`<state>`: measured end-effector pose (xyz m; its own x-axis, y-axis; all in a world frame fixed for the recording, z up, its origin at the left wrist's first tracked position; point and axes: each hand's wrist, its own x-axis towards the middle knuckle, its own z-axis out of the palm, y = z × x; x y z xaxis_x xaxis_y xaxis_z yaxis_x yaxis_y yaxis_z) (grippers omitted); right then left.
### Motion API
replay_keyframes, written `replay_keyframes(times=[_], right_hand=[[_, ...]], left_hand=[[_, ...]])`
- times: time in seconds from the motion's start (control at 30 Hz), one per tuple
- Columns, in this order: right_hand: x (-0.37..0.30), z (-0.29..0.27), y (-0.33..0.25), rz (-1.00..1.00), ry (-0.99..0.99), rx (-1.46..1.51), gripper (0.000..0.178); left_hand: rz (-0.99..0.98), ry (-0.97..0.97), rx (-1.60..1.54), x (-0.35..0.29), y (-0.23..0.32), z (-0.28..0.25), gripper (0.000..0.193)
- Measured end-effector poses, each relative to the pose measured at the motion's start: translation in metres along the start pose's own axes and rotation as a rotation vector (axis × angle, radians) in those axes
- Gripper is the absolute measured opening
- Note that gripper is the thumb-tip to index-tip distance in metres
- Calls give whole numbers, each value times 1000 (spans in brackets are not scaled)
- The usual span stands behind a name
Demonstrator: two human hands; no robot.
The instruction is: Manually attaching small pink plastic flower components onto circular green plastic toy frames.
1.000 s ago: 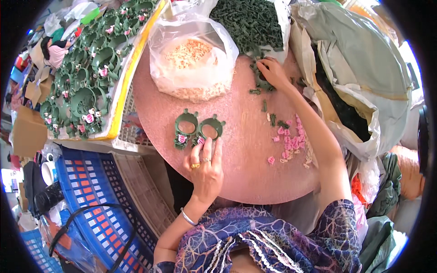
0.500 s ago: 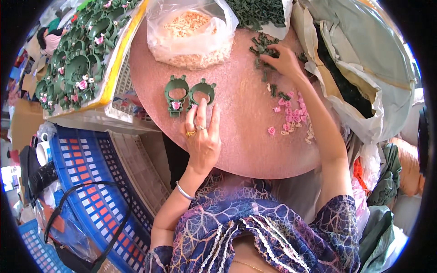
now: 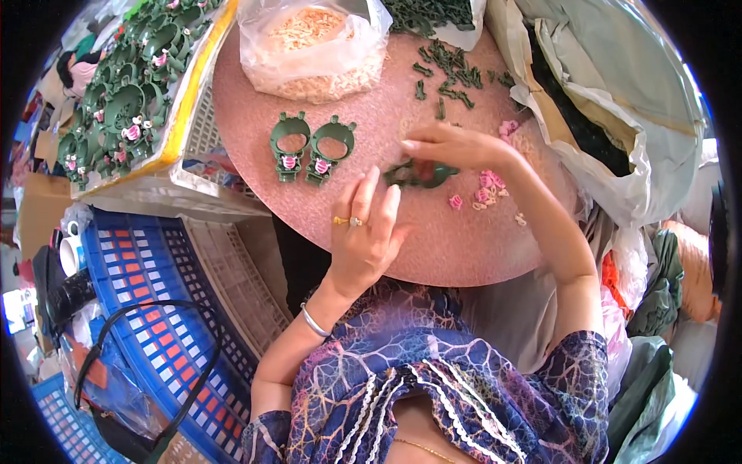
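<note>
Two green animal-eared plastic ring pieces lie side by side on the round pink table: a left piece (image 3: 291,147) and a right piece (image 3: 331,150), each bearing a pink rose near its base. My left hand (image 3: 365,228) hovers just below them, fingers spread and holding nothing. Over the table's middle, my right hand (image 3: 452,147) reaches leftward, palm down. Beneath it is another green plastic piece (image 3: 421,175), blurred by motion and partly covered, which appears gripped by the hidden thumb and fingers. Small pink roses (image 3: 490,185) lie beside my right wrist.
Thin green sticks (image 3: 452,69) are scattered at the far side. Behind the ring pieces stands a clear bag of cream-coloured bits (image 3: 313,58). A crate of decorated green pieces (image 3: 127,104) is at far left, a large open sack (image 3: 595,116) at right, a blue basket (image 3: 154,309) at lower left.
My right hand has come nearer from the stick pile, and another green piece now shows under it. My left hand has drawn off the right ring piece, exposing its rose.
</note>
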<state>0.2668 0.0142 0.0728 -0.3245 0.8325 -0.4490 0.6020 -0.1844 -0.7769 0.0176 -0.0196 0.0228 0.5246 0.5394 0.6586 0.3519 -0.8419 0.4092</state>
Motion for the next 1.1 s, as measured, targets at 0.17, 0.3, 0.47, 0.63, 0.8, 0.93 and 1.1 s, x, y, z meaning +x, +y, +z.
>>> replay_keyframes(times=[0.17, 0.3, 0.47, 0.63, 0.8, 0.93, 1.1], right_hand=[[-22, -14, -25, 166, 484, -197, 38], [-70, -49, 24, 33, 936, -504, 20], [-78, -25, 54, 143, 716, -519, 29], [-72, 3, 73, 2, 948, -559, 29], [-63, 56, -10, -269, 767, -259, 25], [-51, 77, -28, -377, 619, -478, 40], [-47, 83, -33, -366, 625, -548, 44]], left_hand=[[-81, -73, 39, -20, -11, 10, 35], [-154, -67, -9, -8, -2, 5, 36], [-45, -154, 78, 15, -15, 15, 42], [-68, -152, 51, 9, -19, 21, 46], [-210, -173, -174, -6, -18, 17, 50], [-164, -75, -311, -6, -17, 14, 53], [-180, -79, -295, -9, -13, 7, 54]])
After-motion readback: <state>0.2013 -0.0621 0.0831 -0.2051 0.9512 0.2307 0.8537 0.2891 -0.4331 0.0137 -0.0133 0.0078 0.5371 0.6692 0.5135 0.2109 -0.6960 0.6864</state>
